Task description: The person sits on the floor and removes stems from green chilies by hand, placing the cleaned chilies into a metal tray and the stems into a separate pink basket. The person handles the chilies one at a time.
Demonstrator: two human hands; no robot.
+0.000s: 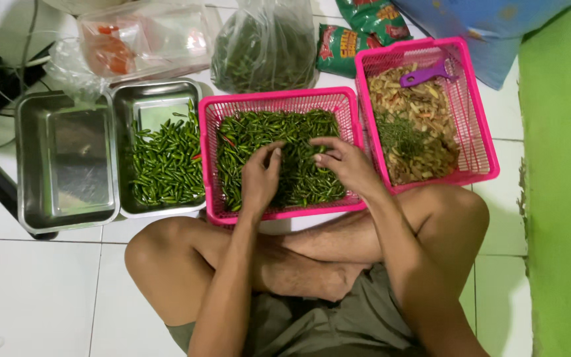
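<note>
In the pink plastic mesh basket before my knees, my left hand and right hand pinch small green chillies, fingers closed on them; left of it, the steel tray is about half filled; the heap seems mostly unsorted.

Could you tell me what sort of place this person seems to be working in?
Probably a home floor used for food preparation. The person sits cross-legged on white floor tiles beside a green wall, both hands in a pink basket of green chillies, with steel trays alongside.
</note>
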